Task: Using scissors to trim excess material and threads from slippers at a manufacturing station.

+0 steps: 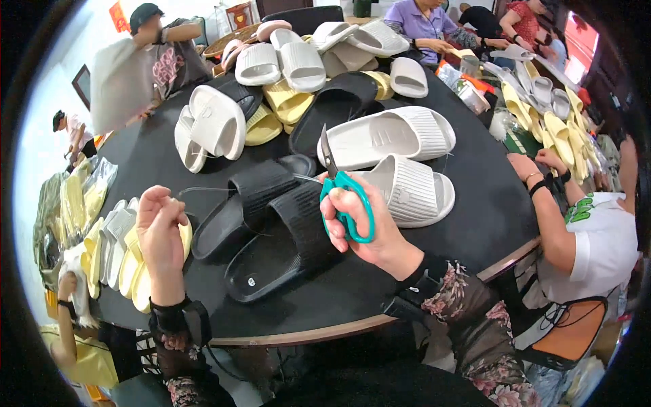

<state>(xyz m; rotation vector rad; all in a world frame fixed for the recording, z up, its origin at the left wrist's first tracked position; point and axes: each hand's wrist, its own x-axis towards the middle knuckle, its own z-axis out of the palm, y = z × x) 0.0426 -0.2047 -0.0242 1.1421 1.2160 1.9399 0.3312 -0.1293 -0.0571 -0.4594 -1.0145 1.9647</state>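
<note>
Teal-handled scissors (344, 197) gripped in right hand (369, 230) | left hand (161, 227) pinching thin thread (203, 189) | risk: blades may nick black slippers (271, 224).

the left hand (161, 227) is raised with its back toward the camera, fingers curled inward and the fingertips pinched together near the thumb. its wrist is upright, wrapped by a black strap, and the forearm drops straight down in a dark floral sleeve. the right hand (369, 227), to the right of the left hand and a little lower, is closed in a loose fist, thumb and fingers gripping, knuckles turned left. its wrist bends slightly, and the forearm slants away down and to the right in the same floral sleeve.
</note>
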